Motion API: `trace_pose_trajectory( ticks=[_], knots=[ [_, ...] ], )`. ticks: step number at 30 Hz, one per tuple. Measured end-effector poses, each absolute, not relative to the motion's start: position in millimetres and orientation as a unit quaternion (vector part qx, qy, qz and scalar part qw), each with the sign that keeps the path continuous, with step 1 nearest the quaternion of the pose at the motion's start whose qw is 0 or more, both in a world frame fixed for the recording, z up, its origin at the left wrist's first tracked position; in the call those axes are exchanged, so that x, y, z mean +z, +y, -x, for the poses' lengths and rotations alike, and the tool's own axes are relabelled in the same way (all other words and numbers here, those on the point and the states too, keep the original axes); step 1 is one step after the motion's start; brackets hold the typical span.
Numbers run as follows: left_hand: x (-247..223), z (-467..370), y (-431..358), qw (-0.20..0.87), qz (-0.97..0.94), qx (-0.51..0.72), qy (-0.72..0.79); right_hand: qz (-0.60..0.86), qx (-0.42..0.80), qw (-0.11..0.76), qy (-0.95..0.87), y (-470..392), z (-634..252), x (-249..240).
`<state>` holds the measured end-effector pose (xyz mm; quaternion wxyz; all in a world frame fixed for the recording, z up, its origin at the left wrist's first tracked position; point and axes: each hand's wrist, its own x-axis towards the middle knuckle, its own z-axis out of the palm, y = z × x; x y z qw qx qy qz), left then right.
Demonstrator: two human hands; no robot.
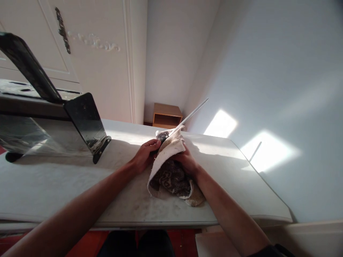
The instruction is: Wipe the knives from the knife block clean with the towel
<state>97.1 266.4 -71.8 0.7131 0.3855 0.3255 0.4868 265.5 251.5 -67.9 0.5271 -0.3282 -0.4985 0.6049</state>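
Observation:
Over the middle of the table a brown-and-cream cloth (170, 175) hangs bunched between my two hands. Out of its top a long thin metal rod (193, 112) slants up to the right; it looks like a screwdriver's shaft. Its lower end has a dark handle (162, 140), partly covered by the cloth. My left hand (146, 155) is closed on that handle, thumb along the side. On the other side my right hand (187, 160) grips the cloth, its fingers mostly hidden in the folds.
The white tabletop (120, 200) has stains and a worn front edge. At the left stands a black-framed device (87, 121) with a raised arm (32, 67) and clear film. A white cabinet (104, 78), a small wooden shelf unit (168, 110) and a sunlit wall (262, 89) lie beyond.

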Motion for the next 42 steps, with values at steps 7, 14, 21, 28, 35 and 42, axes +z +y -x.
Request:
trace_pose_trajectory(
  ticks=[7, 14, 21, 28, 35, 42],
  knots=[
    [-71, -97, 264, 0.766, -0.373, 0.447, 0.272, 0.332, 0.612, 0.573, -0.432, 252, -263, -64],
    [-71, -96, 261, 0.788, -0.404, 0.366, 0.285, 0.321, 0.676, 0.53, -0.399, 257, -266, -61],
    [-68, -97, 260, 0.765, -0.424, 0.376, 0.306, 0.267, 0.722, 0.488, -0.411, 254, -266, -56],
    [-69, -102, 257, 0.704, -0.439, 0.447, 0.334, 0.314, 0.72, 0.487, -0.383, 257, -267, -59],
    [-73, -104, 261, 0.551, -0.549, 0.502, 0.378, 0.342, 0.686, 0.519, -0.377, 260, -265, -62],
    [-82, -95, 256, 0.364, -0.676, 0.498, 0.403, 0.348, 0.64, 0.546, -0.413, 252, -260, -63]
  ],
)
